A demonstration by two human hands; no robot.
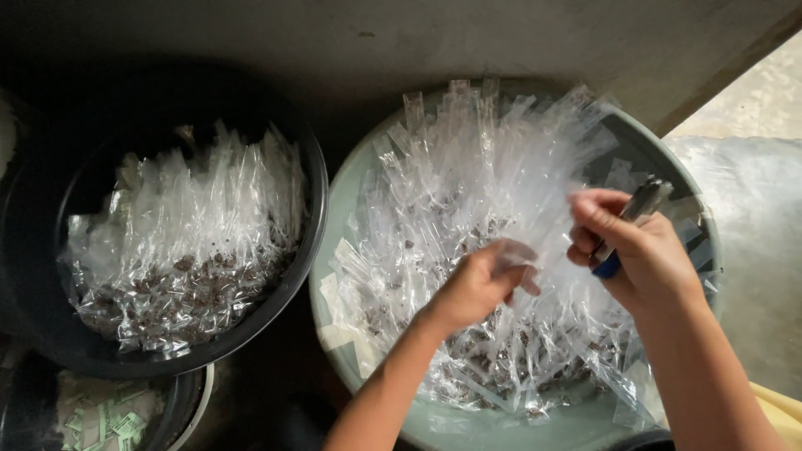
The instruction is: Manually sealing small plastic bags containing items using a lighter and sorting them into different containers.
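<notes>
bottom-left tub cropped; packet contents indistinct

My left hand reaches forward, fingers curled in a loose pinch. My right hand is raised beside it, fingers closed tight.

The packets were clear, glossy, crinkled plastic film; the black tub looked smooth plastic; the wall was matt and rough.

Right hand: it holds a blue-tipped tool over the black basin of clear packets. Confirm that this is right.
Wrong basin. The right hand holds the blue-tipped tool over the pale green basin of clear packets, as the head view shows. The black basin stands apart on the other side, past the left hand.
</notes>
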